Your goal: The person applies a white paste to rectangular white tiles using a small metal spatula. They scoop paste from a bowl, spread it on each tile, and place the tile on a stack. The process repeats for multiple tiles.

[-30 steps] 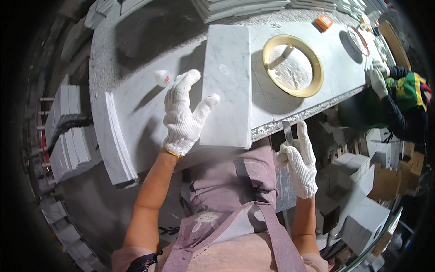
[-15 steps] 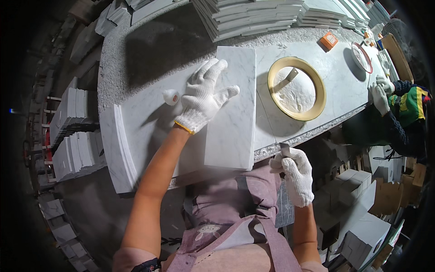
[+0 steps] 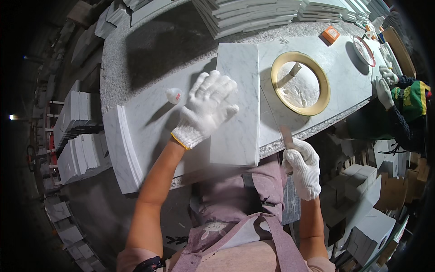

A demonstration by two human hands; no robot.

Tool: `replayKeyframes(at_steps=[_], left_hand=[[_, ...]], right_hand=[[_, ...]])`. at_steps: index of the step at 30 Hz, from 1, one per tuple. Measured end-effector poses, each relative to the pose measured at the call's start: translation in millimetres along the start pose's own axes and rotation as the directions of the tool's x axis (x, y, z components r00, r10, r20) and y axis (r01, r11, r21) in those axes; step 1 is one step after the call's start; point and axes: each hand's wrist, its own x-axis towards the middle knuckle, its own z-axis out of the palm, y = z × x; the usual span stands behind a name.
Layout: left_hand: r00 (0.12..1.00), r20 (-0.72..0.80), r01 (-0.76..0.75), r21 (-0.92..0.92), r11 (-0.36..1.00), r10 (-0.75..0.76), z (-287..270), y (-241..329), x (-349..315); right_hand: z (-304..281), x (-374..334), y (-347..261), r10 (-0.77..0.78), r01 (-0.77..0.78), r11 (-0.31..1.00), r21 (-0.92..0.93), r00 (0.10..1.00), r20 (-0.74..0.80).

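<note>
left hand (image 3: 210, 104) is open, palm down, fingers out, across the left edge of the grey-veined slab (image 3: 242, 104); can't tell if it's pressing. vs 1 s ago, when its fingers were raised beside the slab, it's now flatter & further over it, so prob better placed to steady it. right hand (image 3: 304, 170) pinches a thin flat blade (image 3: 286, 137), blurred, by the tabletop (image 3: 111, 68) edge; one finger, straight out 1 s ago, is now folded in, so grip looks firmer. slab lies on the tabletop btwn the hands, near end at the front edge. white bottle (image 3: 173, 95) is just left of left hand; yellowish bowl (image 3: 324, 86) w/ white paste (image 3: 302, 90) & scraper (image 3: 291, 74) is right of slab. further out: orange box (image 3: 330, 35), slab stacks (image 3: 253, 18), co-worker's gloved hands (image 3: 384, 94) far right.
</note>
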Motion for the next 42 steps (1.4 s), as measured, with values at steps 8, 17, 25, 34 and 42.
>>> replayKeyframes(at_steps=[8, 17, 25, 34, 42], left_hand=[[0.993, 0.006, -0.113, -0.109, 0.988, 0.114, -3.3, 2.6, -1.4], [0.996, 0.082, -0.028, -0.079, 0.996, 0.034, -8.6, -3.2, -0.3], [0.998, 0.069, 0.007, -0.033, 0.999, -0.005, -7.1, 2.7, -0.6], [0.996, 0.068, -0.062, 0.131, 0.989, 0.053, 2.6, 0.5, -1.7], [0.999, 0.031, -0.039, 0.117, 0.992, 0.035, 7.6, -5.3, -3.6]], right_hand=[[-5.0, 13.3, 2.6, -0.052, 0.052, 0.998, 0.022, 0.999, -0.012], [-6.9, 37.8, -18.7, -0.087, 0.089, 0.993, -0.075, 0.996, 0.035], [13.2, 66.6, -34.8, -0.027, 0.039, 0.975, -0.218, 0.998, 0.059], [29.4, 83.6, -34.6, -0.135, 0.154, 0.96, -0.235, 0.986, 0.095], [39.9, 102.3, -40.9, -0.268, 0.316, 0.878, -0.359, 0.947, 0.179]])
